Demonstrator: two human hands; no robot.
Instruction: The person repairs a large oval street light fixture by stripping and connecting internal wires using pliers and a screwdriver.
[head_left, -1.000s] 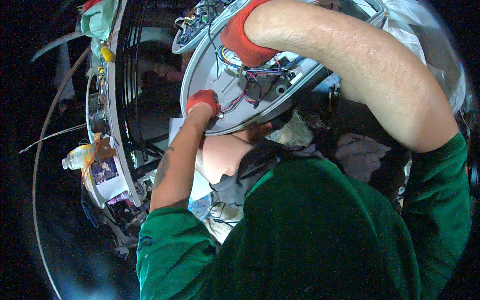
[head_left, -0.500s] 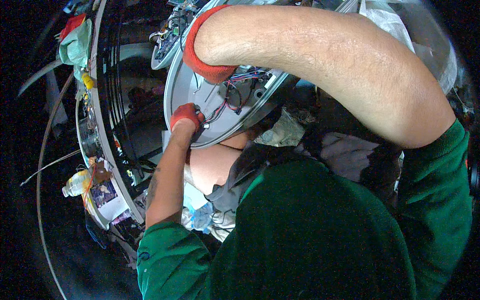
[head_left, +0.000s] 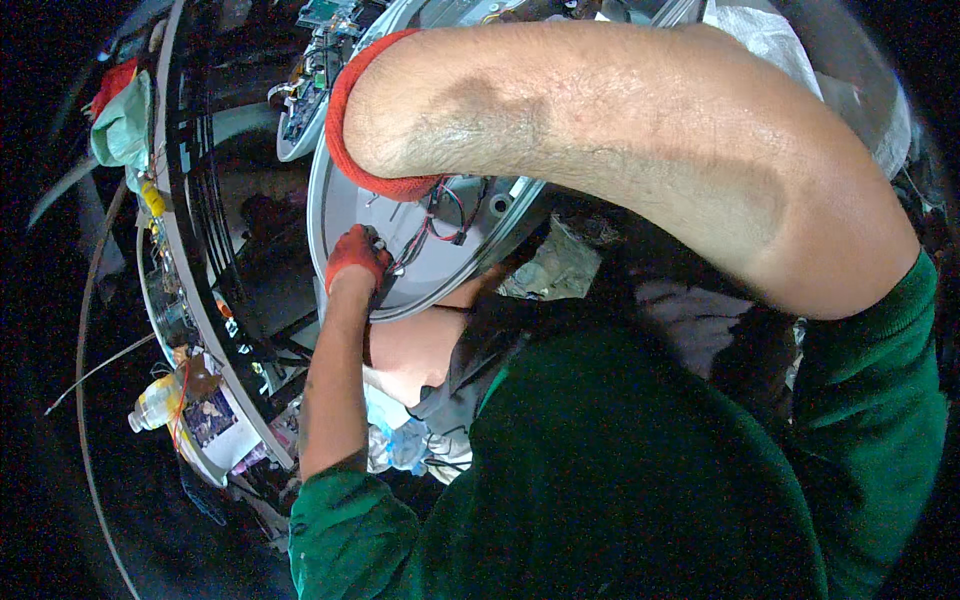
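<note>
A grey oval housing (head_left: pixel 410 285) with a raised rim lies tilted in front of me, several thin red, black and white wires (head_left: pixel 455 215) running across its inside. My left hand (head_left: pixel 357 258), in a red glove, is closed at the housing's left side. A small dark piece shows at its fingertips beside the wire ends, too small to name. My right hand (head_left: pixel 385 185) is also red-gloved and reaches over the upper part of the housing. Its fingers are hidden behind my own forearm.
Green circuit boards (head_left: pixel 325 55) sit in another grey shell at the top. On the left, a long curved frame (head_left: pixel 205 300) carries a clear bottle (head_left: pixel 155 405) and a pale green cloth (head_left: pixel 125 125). A crumpled bag (head_left: pixel 555 265) lies right of the housing.
The view has shifted slightly, so the housing and both hands appear a little further left and lower. My right forearm covers more of the wires. My left hand stays closed by the wire ends.
</note>
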